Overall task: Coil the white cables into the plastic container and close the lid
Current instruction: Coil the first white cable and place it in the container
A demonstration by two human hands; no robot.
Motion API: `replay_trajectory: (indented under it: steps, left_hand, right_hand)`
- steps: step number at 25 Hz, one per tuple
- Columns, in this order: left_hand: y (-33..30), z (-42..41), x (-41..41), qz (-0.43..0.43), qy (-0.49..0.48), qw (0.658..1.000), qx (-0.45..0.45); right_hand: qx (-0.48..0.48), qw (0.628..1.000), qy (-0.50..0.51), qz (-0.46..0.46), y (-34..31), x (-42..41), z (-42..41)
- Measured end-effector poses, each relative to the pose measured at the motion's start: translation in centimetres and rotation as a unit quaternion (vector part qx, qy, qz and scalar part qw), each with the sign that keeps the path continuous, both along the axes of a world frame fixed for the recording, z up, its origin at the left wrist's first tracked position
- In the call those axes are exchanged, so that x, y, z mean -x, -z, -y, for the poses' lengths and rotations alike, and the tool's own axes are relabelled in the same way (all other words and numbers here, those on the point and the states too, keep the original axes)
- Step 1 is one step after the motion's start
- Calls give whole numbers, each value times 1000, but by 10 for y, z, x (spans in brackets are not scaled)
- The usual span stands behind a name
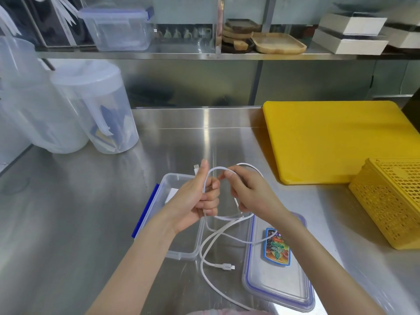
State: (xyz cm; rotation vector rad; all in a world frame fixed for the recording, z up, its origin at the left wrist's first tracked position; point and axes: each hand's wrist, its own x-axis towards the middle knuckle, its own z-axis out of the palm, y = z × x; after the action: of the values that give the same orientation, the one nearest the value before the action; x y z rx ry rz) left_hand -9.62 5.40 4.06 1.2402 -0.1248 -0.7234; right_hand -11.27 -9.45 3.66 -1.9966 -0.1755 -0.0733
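Note:
A white cable (210, 243) runs in loops between both hands above the steel counter. My left hand (197, 198) grips a loop of it, thumb up, with one plug end (196, 167) sticking out beside the thumb. My right hand (246, 192) pinches the cable's top loop. The rest hangs down, and its other plug (228, 266) lies on the counter. Under my left hand stands the open clear plastic container (179, 252) with a blue clip (145, 211). Its lid (279, 276), with a blue seal and a coloured label, lies flat to the right.
A yellow cutting board (336, 139) and a yellow perforated basket (391, 201) sit at the right. Two clear plastic jugs (95, 105) stand at the back left. A shelf above holds another lidded container (118, 28), wooden trays and boxes.

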Motion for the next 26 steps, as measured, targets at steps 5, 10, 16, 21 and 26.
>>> replay_trajectory:
  steps: [5, 10, 16, 21, 26]
  left_hand:
    - [-1, 5, 7, 34, 27, 998, -53]
    - [-5, 5, 9, 32, 24, 999, -14]
    - [-22, 5, -7, 12, -126, 980, 153]
    - [-37, -1, -23, 40, -149, 974, 166]
    - [-48, -22, -33, 73, -166, 976, 123]
  right_hand:
    - [77, 995, 23, -58, 4, 5, -4]
    - [-53, 991, 22, -122, 2, 2, -2]
    - [-250, 953, -51, -161, 20, 1, -9]
    - [-58, 981, -155, -106, 18, 12, -15]
    - [123, 984, -99, -84, 15, 3, 11]
